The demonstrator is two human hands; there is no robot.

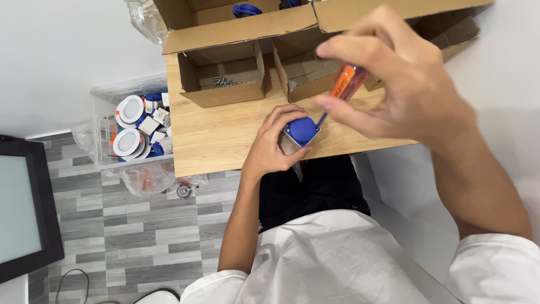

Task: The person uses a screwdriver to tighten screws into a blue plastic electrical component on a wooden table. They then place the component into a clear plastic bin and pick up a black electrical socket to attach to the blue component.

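Note:
My left hand (273,143) grips a small square part with a blue domed top (302,131), holding it down on the wooden table (214,138) near its front edge. My right hand (396,79) is raised above it, fingers pinched on a screwdriver with an orange see-through handle (347,80). The screwdriver's thin shaft points down and left, and its tip touches the right side of the blue part.
Open cardboard boxes stand along the table's back; one small box (225,76) holds metal screws. A clear plastic crate (132,126) of white round fittings and blue parts sits on the grey floor to the left. A dark screen (22,214) stands at far left.

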